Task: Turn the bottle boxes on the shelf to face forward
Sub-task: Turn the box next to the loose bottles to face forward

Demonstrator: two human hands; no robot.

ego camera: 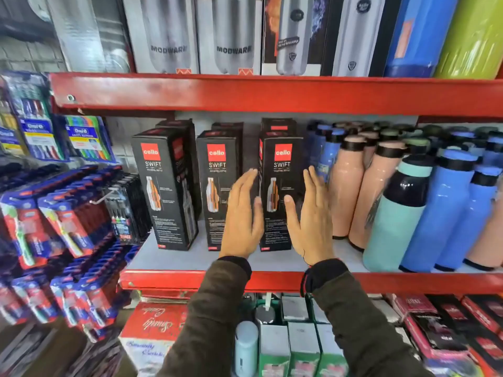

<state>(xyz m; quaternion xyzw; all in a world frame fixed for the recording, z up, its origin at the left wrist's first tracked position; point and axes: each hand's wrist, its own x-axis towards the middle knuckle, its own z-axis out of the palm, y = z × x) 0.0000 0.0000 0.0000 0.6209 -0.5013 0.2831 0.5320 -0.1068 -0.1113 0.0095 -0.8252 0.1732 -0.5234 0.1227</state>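
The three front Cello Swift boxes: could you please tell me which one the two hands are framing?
The rightmost box, beside the pink bottles. The left hand and right hand flank it, open; the other two stand untouched further left.

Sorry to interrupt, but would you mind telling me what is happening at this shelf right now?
A person is straightening the black bottle boxes on the red shelf. The left hand and right hand, both open, flank the rightmost front box; no grip is closed on it. All three front boxes show their logo side, the left box angled slightly. Loose bottles stand alongside.
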